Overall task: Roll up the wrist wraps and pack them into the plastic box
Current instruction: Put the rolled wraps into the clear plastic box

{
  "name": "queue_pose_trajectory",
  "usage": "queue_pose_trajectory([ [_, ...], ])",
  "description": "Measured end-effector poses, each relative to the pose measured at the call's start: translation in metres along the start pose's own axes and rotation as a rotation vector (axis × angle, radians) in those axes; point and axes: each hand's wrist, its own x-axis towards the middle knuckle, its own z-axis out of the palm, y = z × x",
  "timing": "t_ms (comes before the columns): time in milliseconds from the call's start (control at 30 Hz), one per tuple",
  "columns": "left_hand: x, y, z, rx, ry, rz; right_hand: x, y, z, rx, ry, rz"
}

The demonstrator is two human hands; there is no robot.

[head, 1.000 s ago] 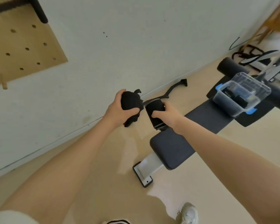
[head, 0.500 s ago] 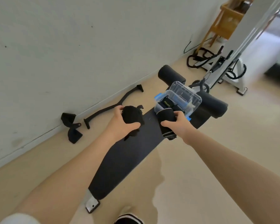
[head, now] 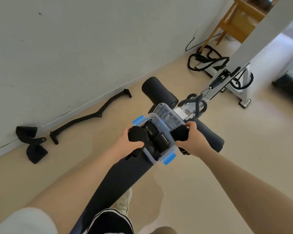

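The left hand (head: 125,142) has its fingers curled round a black rolled wrap (head: 135,135); the right hand (head: 192,141) grips another roll (head: 179,135); the clear plastic box (head: 167,115) sits between both sets of fingers, on the black bench (head: 118,179).

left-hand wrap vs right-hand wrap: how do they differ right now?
The left hand holds a rounded, ball-like rolled wrist wrap at the plastic box's near-left edge. The right hand holds a flatter, cylinder-like rolled wrap outside the box's right wall, over the bench roller pad. A loose tail hangs below the left wrap; a striped end shows under the right one. Both are black, rolled and not yet in the box.
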Motion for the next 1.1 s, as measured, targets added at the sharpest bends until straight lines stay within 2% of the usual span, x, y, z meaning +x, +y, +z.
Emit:
queue_pose_trajectory([
  [133, 0.046, 0.010, 0.022, 0.005, 0.043, -0.108, 0.050, 0.001, -0.013, -0.040, -0.084, -0.056],
  [300, 0.089, 0.006, 0.058, -0.037, 0.149, -0.200, 0.124, 0.000, -0.019, -0.258, -0.293, -0.232],
  [467, 0.106, 0.000, 0.106, -0.129, 0.414, -0.278, 0.196, 0.003, -0.019, -0.334, -0.501, -0.301],
  [567, 0.116, -0.007, 0.129, 0.074, 0.440, -0.294, 0.231, 0.000, -0.007, -0.321, -0.574, -0.330],
  [700, 0.135, -0.019, 0.149, 0.571, 0.334, -0.065, 0.253, 0.003, 0.017, -0.251, -0.591, -0.366],
  [833, 0.159, -0.034, 0.163, 0.873, 0.225, 0.031, 0.264, 0.012, 0.042, -0.346, -0.648, -0.499],
  [1000, 0.172, -0.066, 0.161, 1.187, 0.294, 0.309, 0.272, 0.022, 0.079, -0.487, -0.664, -0.585],
  [1100, 0.167, -0.076, 0.163, 1.185, 0.442, 0.407, 0.274, 0.025, 0.096, -0.494, -0.633, -0.530],
])
